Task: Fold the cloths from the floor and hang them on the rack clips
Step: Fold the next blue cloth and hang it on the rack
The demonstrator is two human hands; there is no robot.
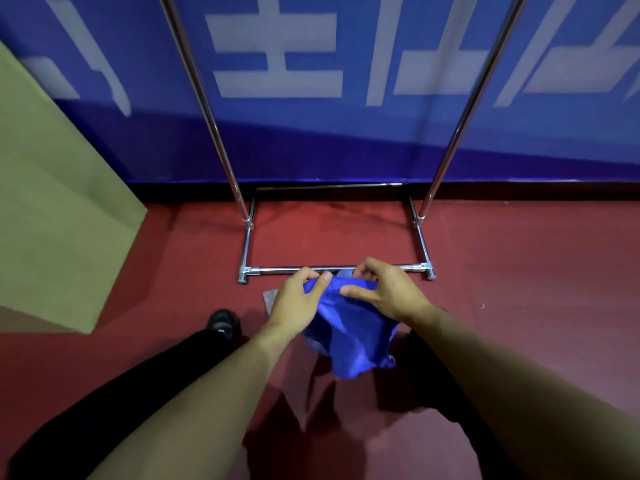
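Observation:
A blue cloth [349, 337] hangs crumpled between both hands above the red floor. My left hand [298, 299] pinches its upper left edge between thumb and fingers. My right hand [384, 292] grips the upper right edge with curled fingers. A grey cloth [268, 299] lies on the floor beneath, mostly hidden by my hands and the blue cloth. The metal rack [332, 270] stands just beyond, its base bar right behind my hands and its two uprights rising out of the frame. The rack's clips are out of view.
A blue banner with white characters [311, 64] covers the wall behind the rack. A tan board [52, 202] leans at the left. My black shoe [223, 323] and dark trouser leg stand on the red carpet at lower left.

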